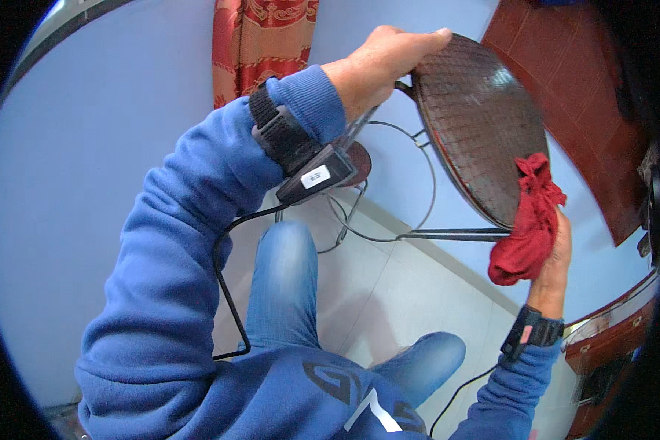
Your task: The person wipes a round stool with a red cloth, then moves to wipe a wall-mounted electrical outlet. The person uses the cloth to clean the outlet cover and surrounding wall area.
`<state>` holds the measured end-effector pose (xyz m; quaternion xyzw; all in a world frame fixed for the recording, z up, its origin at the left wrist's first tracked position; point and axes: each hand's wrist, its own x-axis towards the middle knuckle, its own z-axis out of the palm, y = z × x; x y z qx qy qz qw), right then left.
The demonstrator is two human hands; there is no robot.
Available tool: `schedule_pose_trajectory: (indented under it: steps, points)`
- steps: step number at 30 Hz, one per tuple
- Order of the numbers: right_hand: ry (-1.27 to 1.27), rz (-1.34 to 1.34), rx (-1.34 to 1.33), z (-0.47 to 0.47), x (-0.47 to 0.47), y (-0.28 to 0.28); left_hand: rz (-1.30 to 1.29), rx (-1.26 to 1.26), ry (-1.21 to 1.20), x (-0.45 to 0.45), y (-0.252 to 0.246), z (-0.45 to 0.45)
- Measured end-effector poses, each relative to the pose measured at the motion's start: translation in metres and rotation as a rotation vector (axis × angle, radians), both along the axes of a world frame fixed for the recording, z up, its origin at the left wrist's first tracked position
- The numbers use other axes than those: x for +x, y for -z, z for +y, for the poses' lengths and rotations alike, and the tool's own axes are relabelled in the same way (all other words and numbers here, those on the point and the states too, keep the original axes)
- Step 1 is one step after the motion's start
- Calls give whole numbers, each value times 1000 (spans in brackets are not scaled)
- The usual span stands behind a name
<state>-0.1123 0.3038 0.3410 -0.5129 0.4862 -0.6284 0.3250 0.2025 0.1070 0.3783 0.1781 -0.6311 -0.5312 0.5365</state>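
A stool with a round dark seat and thin metal legs is held up and tilted before me, its patterned seat face towards me. My left hand grips the upper left edge of the seat, the thumb on its rim. A red cloth is bunched in my right hand, at the lower right edge of the seat. The fingers of my right hand are mostly hidden behind the cloth. The stool's metal ring and legs show below and left of the seat.
A second stool with a reddish round seat stands on the pale tiled floor, partly behind my left forearm. A red patterned curtain hangs by the blue wall. Reddish-brown wooden furniture is at the right. Black cables run from both wrist straps.
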Motion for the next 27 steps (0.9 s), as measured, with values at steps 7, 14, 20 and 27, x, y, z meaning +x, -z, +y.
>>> schedule_pose_trajectory:
  steps: [7, 14, 20, 27]
  points:
    - [-20, -100, 90, -49, -5, 5, -30, 131, -215, 1, 10, -9]
    - [30, -112, 108, -47, 5, 4, -180, 137, -348, 6, 13, -8]
    - [106, -112, 173, -52, 5, 6, -49, 174, -188, 10, 29, -16]
    - [25, -175, 208, -61, 4, 0, -5, 202, -71, 11, 39, -30]
